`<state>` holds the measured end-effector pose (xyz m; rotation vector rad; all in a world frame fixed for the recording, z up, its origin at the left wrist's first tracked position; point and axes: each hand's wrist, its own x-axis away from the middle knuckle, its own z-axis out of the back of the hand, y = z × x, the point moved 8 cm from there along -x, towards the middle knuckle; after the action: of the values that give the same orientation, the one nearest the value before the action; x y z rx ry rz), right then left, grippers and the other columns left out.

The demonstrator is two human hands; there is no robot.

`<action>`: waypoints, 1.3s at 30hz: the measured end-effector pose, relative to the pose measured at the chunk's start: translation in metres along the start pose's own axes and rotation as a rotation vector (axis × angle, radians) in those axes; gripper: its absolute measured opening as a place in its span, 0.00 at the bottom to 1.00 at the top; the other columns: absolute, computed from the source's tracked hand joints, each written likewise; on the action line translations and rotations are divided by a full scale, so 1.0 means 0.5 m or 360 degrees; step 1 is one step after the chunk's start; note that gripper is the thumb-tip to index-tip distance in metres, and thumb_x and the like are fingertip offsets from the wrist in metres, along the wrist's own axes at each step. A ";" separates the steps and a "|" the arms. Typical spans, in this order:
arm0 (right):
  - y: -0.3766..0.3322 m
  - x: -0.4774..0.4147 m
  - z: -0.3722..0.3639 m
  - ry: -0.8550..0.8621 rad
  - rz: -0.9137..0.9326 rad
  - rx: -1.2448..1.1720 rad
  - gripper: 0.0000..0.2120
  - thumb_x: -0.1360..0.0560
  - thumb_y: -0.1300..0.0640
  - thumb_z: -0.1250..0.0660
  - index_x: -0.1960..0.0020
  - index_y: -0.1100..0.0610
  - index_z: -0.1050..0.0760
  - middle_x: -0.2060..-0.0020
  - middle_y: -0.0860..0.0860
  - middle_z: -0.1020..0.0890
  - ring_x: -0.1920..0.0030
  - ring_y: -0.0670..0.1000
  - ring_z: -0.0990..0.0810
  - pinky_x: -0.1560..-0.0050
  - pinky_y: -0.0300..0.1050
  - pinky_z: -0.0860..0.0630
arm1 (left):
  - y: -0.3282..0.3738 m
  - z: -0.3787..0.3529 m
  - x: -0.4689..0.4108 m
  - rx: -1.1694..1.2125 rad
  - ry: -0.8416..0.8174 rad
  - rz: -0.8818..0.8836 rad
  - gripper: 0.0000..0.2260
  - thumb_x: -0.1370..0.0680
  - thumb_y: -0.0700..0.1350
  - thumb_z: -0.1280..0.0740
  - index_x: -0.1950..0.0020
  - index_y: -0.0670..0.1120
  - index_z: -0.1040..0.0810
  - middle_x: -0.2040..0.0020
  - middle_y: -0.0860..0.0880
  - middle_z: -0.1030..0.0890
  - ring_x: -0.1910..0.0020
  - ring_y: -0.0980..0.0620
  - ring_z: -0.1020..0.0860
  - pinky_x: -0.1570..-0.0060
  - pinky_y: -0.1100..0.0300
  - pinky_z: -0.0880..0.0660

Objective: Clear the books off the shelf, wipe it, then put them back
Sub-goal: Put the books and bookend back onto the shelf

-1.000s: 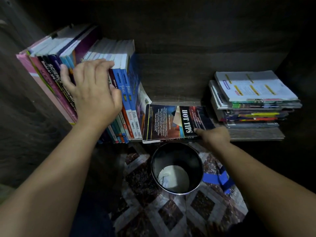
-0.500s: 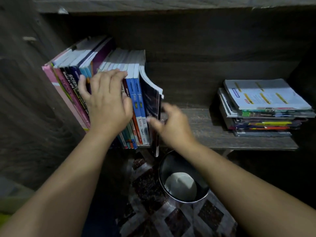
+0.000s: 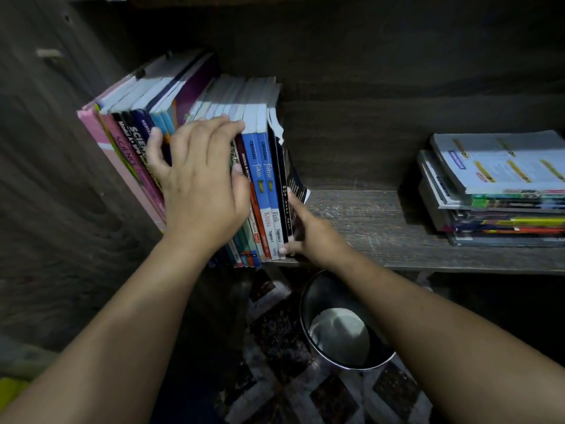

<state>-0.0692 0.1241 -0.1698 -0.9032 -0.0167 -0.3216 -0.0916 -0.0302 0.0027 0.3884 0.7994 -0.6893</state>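
A row of upright books (image 3: 263, 166) leans left against the shelf's left wall on the dark wooden shelf (image 3: 367, 228). My left hand (image 3: 201, 185) lies flat on their spines, fingers spread, holding the row in place. The black "Hot Tips" book (image 3: 287, 185) stands at the row's right end. My right hand (image 3: 308, 234) pinches its lower spine, thumb at the front and index finger up along the cover. A flat stack of books (image 3: 495, 191) lies at the shelf's right end.
A round metal bin (image 3: 342, 328) with something white inside stands on the patterned floor mat (image 3: 281, 347) just below the shelf's front edge. Bare shelf board shows between the row and the flat stack. The cabinet's dark side wall (image 3: 61, 179) rises at left.
The black book lay flat on the shelf a second ago; my right hand has stood it upright and pressed it against the row's right end. My left hand stayed on the spines.
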 end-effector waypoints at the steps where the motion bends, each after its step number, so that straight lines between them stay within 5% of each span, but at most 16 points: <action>1: -0.001 -0.001 0.000 -0.0008 0.0004 0.0003 0.53 0.32 0.57 0.23 0.25 0.34 0.58 0.37 0.52 0.23 0.45 0.45 0.25 0.36 0.48 0.31 | 0.000 -0.001 0.000 -0.0003 0.0001 0.0000 0.21 0.26 0.45 0.38 0.33 0.47 0.28 0.35 0.50 0.26 0.33 0.48 0.33 0.28 0.44 0.54; 8: -0.002 -0.006 -0.011 -0.0023 -0.0004 0.0193 0.55 0.31 0.51 0.24 0.28 0.31 0.66 0.37 0.52 0.23 0.40 0.53 0.23 0.36 0.57 0.28 | 0.002 -0.001 0.002 -0.0035 -0.0033 -0.0001 0.21 0.25 0.46 0.38 0.32 0.47 0.29 0.35 0.50 0.27 0.32 0.49 0.34 0.28 0.44 0.55; 14: -0.019 0.060 0.090 -0.0063 -0.0085 0.0625 0.36 0.27 0.52 0.28 0.24 0.45 0.41 0.35 0.53 0.24 0.38 0.55 0.25 0.39 0.47 0.27 | 0.031 0.014 0.011 0.0033 -0.0054 0.0043 0.22 0.26 0.47 0.37 0.32 0.47 0.29 0.34 0.47 0.28 0.31 0.45 0.35 0.28 0.43 0.51; 19: 0.014 0.205 0.246 0.0054 -0.0137 0.0811 0.28 0.27 0.48 0.29 0.29 0.46 0.32 0.34 0.53 0.24 0.35 0.54 0.26 0.39 0.43 0.31 | 0.159 0.018 0.050 0.0151 -0.0137 -0.0141 0.17 0.27 0.48 0.36 0.39 0.47 0.24 0.40 0.47 0.24 0.38 0.44 0.31 0.37 0.45 0.41; 23: 0.120 0.384 0.343 0.0278 -0.0243 0.0942 0.24 0.27 0.48 0.30 0.33 0.48 0.28 0.38 0.54 0.22 0.36 0.56 0.26 0.38 0.47 0.28 | 0.351 -0.033 0.110 0.0392 -0.0569 -0.0481 0.15 0.28 0.50 0.38 0.43 0.48 0.23 0.48 0.47 0.23 0.47 0.42 0.25 0.46 0.48 0.35; 32: 0.479 0.790 0.389 0.0368 -0.0935 0.0709 0.24 0.25 0.48 0.31 0.30 0.49 0.30 0.39 0.53 0.21 0.40 0.56 0.22 0.42 0.46 0.28 | 0.846 -0.103 0.304 0.1011 -0.1240 -0.1272 0.11 0.27 0.47 0.37 0.46 0.48 0.21 0.50 0.48 0.22 0.49 0.46 0.24 0.49 0.54 0.28; 35: 0.614 0.890 0.349 0.0323 -0.1178 0.0578 0.25 0.25 0.49 0.31 0.30 0.50 0.31 0.38 0.54 0.22 0.39 0.57 0.23 0.41 0.49 0.27 | 0.981 -0.101 0.388 0.1013 -0.1234 -0.1746 0.12 0.28 0.47 0.39 0.49 0.46 0.20 0.53 0.46 0.22 0.52 0.43 0.23 0.54 0.50 0.24; 39: 0.758 0.973 0.237 0.0056 -0.1488 0.0434 0.28 0.24 0.48 0.32 0.27 0.49 0.36 0.34 0.54 0.25 0.36 0.56 0.26 0.41 0.49 0.28 | 1.098 -0.114 0.482 0.0831 -0.0758 -0.2335 0.06 0.29 0.38 0.38 0.58 0.44 0.22 0.61 0.45 0.24 0.58 0.42 0.25 0.58 0.51 0.27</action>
<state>0.5147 0.3034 -0.3151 -0.5669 -0.4501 -1.1738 0.3792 0.2965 -0.1828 0.0150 0.3149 -2.2874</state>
